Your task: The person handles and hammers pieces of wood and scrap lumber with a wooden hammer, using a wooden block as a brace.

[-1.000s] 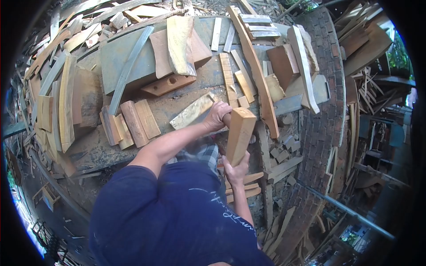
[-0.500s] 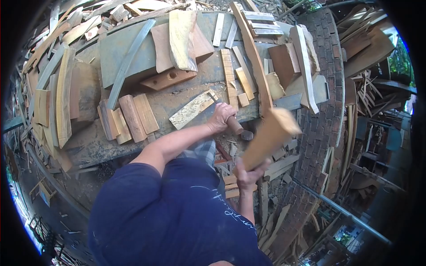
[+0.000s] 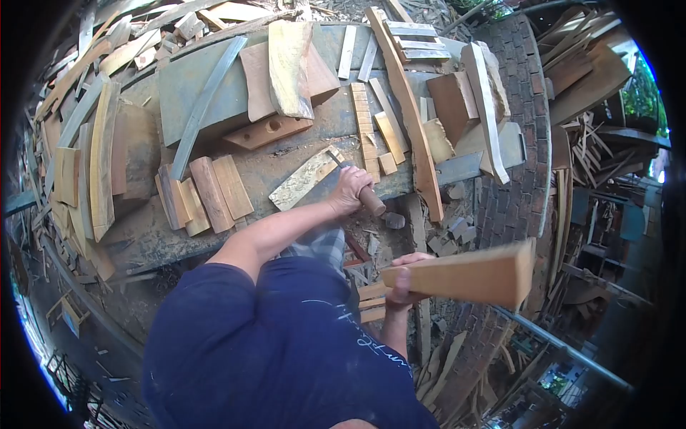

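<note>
My left hand (image 3: 349, 191) is closed around a chisel (image 3: 371, 201); its wooden handle end sticks out toward me. The chisel's blade points away, its tip over the far end of a pale, rough-cut piece of wood (image 3: 304, 180) on the bench. Off to the right, my right hand (image 3: 406, 284) grips the narrow end of a wooden mallet (image 3: 471, 277), a thick tapered block. The mallet lies roughly level, its wide end toward the right, apart from the chisel, and is slightly blurred.
A long brown plank (image 3: 409, 118) crosses the bench (image 3: 268, 161) and overhangs its near edge. Short wood blocks (image 3: 212, 191) lie to the left, beside a large grey block (image 3: 182, 100). A notched strip (image 3: 364, 132) rests beyond my left hand. Brick paving (image 3: 525, 129) borders the right side.
My right hand has swung the mallet away from the chisel, down and to the right, so its wide end now points right. My left hand keeps its hold on the chisel.
</note>
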A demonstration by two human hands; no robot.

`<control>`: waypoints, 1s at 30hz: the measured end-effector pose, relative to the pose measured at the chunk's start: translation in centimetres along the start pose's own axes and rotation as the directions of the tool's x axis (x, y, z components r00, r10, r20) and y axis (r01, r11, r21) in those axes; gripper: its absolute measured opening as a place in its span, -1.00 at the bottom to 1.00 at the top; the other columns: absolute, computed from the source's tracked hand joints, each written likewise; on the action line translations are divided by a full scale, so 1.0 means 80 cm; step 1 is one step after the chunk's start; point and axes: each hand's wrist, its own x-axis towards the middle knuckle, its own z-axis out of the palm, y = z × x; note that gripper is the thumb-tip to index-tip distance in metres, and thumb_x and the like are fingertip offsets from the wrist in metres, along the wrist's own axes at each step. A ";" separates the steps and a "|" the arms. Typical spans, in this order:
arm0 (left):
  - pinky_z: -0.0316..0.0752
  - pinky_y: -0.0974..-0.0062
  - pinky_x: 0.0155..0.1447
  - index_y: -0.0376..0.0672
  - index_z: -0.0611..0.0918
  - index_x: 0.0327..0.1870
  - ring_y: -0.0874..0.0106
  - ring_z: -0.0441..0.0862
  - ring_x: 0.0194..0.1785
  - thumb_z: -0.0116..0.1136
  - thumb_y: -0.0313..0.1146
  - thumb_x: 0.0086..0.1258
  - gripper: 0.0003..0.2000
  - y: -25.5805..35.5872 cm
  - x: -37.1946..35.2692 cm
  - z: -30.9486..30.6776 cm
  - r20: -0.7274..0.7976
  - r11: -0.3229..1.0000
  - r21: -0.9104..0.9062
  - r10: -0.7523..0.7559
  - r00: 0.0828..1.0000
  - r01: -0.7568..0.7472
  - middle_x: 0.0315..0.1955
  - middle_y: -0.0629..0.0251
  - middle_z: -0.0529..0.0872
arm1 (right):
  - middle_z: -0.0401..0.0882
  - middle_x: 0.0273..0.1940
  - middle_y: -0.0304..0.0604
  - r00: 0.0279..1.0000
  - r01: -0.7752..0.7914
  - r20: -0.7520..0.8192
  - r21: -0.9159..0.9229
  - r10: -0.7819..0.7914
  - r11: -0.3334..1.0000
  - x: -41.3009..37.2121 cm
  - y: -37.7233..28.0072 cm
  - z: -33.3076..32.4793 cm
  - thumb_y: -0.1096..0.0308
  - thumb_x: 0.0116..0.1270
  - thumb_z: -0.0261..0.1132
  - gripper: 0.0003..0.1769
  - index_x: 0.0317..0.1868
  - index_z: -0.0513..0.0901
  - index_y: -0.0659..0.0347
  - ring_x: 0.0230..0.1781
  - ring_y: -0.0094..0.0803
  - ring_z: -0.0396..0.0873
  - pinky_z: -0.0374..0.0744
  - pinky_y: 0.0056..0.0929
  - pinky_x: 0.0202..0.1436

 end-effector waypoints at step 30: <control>0.33 0.24 0.02 -0.04 0.52 -0.36 0.14 0.51 -0.10 0.27 -0.52 -0.02 -0.78 0.011 0.030 -0.025 0.031 0.986 -0.091 -0.139 0.990 0.141 -0.35 0.27 0.59 | 0.47 -0.38 -0.10 0.982 0.073 -0.179 0.085 -0.057 0.994 0.047 -0.033 0.005 0.16 0.26 0.24 -0.58 0.00 0.41 0.25 -0.41 -0.35 0.53 0.54 -0.36 -0.31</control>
